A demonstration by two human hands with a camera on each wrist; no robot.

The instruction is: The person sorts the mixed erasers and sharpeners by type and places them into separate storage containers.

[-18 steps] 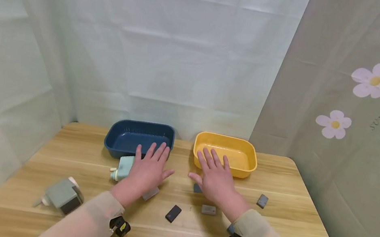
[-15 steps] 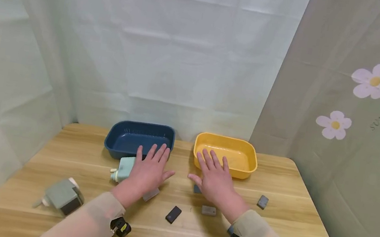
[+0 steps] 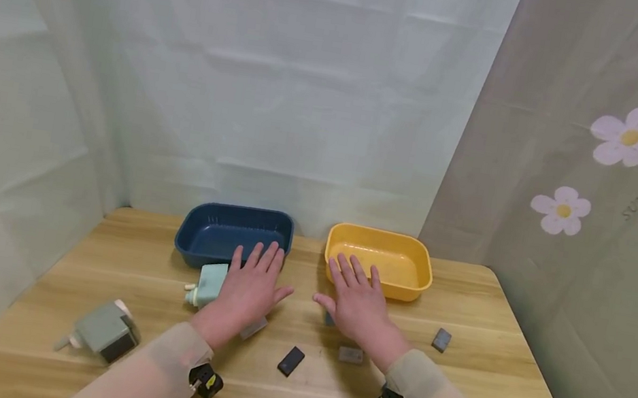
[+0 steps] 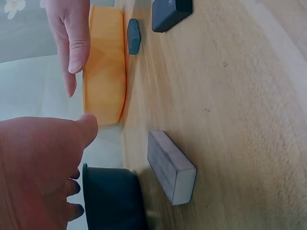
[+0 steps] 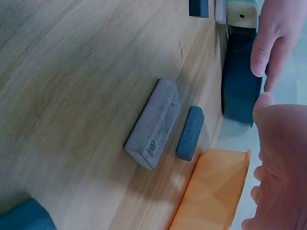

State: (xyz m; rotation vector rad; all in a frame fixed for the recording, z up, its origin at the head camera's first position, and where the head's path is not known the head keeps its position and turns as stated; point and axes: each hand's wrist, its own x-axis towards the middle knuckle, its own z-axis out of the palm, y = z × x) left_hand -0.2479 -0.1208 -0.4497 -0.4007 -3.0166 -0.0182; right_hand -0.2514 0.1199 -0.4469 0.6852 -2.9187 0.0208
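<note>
Both hands hover palm down over the wooden table with fingers spread, holding nothing. My left hand [image 3: 248,293] is before the blue basin [image 3: 204,237], partly covering a boxy mint-green thing [image 3: 212,281] with a cream knob. Under its wrist lies a pale grey eraser-like block [image 4: 170,165]. My right hand [image 3: 361,307] is before the yellow basin [image 3: 398,269]. Below it lie a grey block [image 5: 156,124] with small printed marks and a slim blue-grey block [image 5: 191,133]. A black block [image 3: 291,361] rests between the forearms.
A grey-green boxy thing [image 3: 104,330] with a spout-like end lies at the left. A small dark grey block [image 3: 441,340] sits at the right. Another blue block [image 5: 26,218] shows near the right cuff. Curtains [image 3: 311,88] stand behind and beside the table.
My right hand and wrist have shifted slightly left. The left hand has hardly moved, and the things on the table stay where they were.
</note>
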